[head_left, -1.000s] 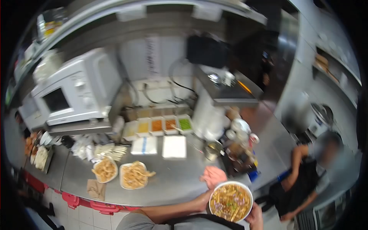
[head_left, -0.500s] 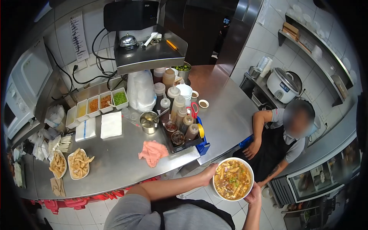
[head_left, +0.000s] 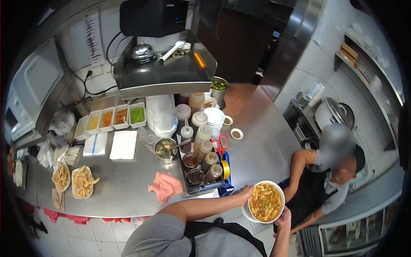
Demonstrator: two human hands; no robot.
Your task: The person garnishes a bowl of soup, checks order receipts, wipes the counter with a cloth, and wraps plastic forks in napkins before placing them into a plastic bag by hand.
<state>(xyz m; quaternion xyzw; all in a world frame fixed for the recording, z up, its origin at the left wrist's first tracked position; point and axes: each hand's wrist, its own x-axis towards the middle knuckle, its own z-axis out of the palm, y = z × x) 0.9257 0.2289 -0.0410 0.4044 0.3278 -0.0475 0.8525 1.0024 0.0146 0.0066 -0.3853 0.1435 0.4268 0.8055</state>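
Observation:
A white bowl full of brown soup with strips and green bits is held up beyond the counter's front edge. My left hand grips its upper left rim, and my right hand grips its lower right side. Both hands' fingers are partly hidden by the bowl. A pink cloth lies on the counter to the left. Sauce bottles and dark jars stand in a black tray behind the bowl, with red scissors beside them.
A co-worker in a black apron stands close at the right. Two dishes of fried food sit at the left. Topping trays, a metal pot and small sauce cups stand farther back. A metal shelf juts out above.
The view has swung right, bringing more of the right-hand counter into sight. The bowl, still in both hands, is now nearer the co-worker, whose head has lowered.

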